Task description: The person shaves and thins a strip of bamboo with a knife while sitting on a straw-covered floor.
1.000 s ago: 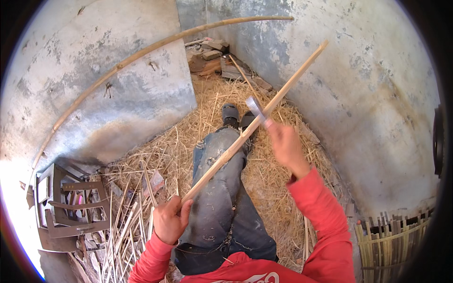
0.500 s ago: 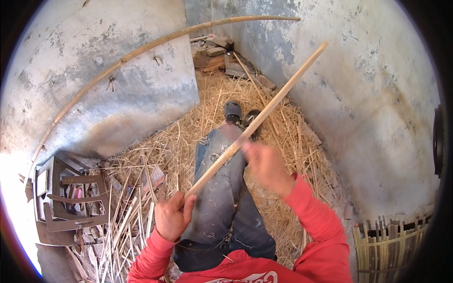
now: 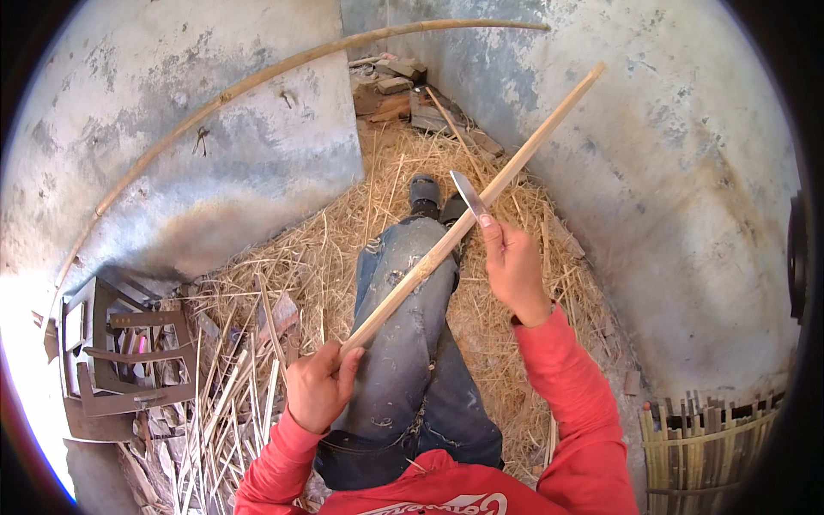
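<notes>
A long pale bamboo strip [image 3: 410, 281] lies slantwise across my thigh, its far end raised toward the upper right. My left hand [image 3: 319, 388] is wrapped round its near end. In my right hand [image 3: 515, 268] is a knife [image 3: 468, 193], its grip hidden by the fingers. The blade crosses the strip a little past my knee and points up and left; whether it touches the strip I cannot tell. Worn dark jeans [image 3: 395, 360] are under the strip, and my shoes [image 3: 425, 190] show beyond it.
Straw-like shavings [image 3: 506, 369] cover the floor. Split strips [image 3: 225, 412] lie in a pile at the left, beside a brown wooden frame [image 3: 142, 352]. A curved bamboo pole [image 3: 232, 90] leans along the wall [image 3: 275, 163]. Bricks [image 3: 395, 84] sit in the far corner; a slatted bamboo piece [image 3: 708, 451] stands lower right.
My right hand has moved up and away along the strip with the knife, from a blurred stroke near my knee. The left hand keeps its hold almost unmoved.
</notes>
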A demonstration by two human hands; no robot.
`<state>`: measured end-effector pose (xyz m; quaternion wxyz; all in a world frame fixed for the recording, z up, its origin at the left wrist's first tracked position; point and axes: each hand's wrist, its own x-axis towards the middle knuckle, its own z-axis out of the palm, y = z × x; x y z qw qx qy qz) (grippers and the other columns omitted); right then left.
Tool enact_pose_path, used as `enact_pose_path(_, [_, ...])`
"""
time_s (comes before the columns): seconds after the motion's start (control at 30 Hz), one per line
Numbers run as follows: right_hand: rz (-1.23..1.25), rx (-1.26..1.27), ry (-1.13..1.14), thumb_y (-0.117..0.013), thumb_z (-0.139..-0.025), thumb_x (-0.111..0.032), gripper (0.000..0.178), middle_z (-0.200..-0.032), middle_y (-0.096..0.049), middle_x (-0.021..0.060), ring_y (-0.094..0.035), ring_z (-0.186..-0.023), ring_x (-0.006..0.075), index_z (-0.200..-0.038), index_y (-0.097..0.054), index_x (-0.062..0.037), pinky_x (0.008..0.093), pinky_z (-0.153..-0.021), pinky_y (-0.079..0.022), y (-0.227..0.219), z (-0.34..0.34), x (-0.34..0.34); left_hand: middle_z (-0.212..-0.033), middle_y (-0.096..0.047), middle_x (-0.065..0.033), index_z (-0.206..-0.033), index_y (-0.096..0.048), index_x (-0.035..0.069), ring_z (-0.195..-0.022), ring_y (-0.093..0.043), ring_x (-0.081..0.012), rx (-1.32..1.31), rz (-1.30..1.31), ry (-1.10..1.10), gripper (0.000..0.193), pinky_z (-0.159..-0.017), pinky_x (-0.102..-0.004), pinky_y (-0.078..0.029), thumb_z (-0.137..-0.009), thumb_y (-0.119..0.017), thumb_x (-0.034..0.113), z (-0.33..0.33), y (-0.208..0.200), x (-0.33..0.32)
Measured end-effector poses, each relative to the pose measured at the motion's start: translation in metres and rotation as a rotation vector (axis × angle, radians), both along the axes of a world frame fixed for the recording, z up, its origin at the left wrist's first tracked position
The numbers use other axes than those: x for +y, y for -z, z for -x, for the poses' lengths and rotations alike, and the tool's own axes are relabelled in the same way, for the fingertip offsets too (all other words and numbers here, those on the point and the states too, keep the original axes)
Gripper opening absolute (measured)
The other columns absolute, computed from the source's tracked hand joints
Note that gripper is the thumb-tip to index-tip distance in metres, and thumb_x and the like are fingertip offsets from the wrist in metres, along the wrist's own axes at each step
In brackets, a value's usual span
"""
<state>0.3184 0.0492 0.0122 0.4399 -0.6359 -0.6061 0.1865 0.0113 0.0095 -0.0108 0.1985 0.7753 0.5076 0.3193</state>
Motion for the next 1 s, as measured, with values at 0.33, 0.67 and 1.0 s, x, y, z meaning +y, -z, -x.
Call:
enact_pose_path(0.33, [-0.171, 0.013, -0.103, -0.052, -0.112, -0.035, 0.049, -0.054, -0.047, 0.0110, -0.048, -0.050, 0.0171, -0.080, -0.064, 0.0008, 0.0428, -0.048, -0.034, 0.027, 0.052, -0.024, -0.055, -0.053, -0.0192, -0.073, -0.058, 0.002, -0.049, -0.057, -0.0390, -0.041, 0.117, -0.008, 0.038, -0.049, -0.0442, -0.043, -0.098, -0.074, 0.025, -0.001, 0.000, 0.003])
enact_pose_path(0.67, [0.005, 0.028, -0.143, -0.057, -0.109, -0.034, 0.051, -0.057, -0.050, 0.0187, -0.052, -0.048, 0.0314, -0.072, -0.057, 0.0005, 0.0442, -0.049, -0.038, 0.010, 0.046, -0.022, -0.055, -0.052, -0.0207, -0.074, -0.059, 0.000, -0.049, -0.056, -0.0403, -0.080, 0.204, -0.017, 0.038, -0.049, -0.0439, -0.042, -0.099, -0.073, 0.024, -0.003, -0.008, 0.002])
enact_pose_path(1.0, [-0.050, 0.061, 0.022, -0.064, -0.106, -0.036, 0.043, -0.055, -0.048, 0.0048, -0.047, -0.051, 0.0126, -0.078, -0.067, -0.0022, 0.0330, -0.049, -0.036, -0.011, -0.008, -0.003, -0.053, -0.049, -0.0195, -0.073, -0.059, 0.001, -0.048, -0.054, -0.0398, -0.103, 0.239, -0.022, 0.039, -0.049, -0.0440, -0.041, -0.100, -0.073, 0.025, -0.008, -0.005, -0.001])
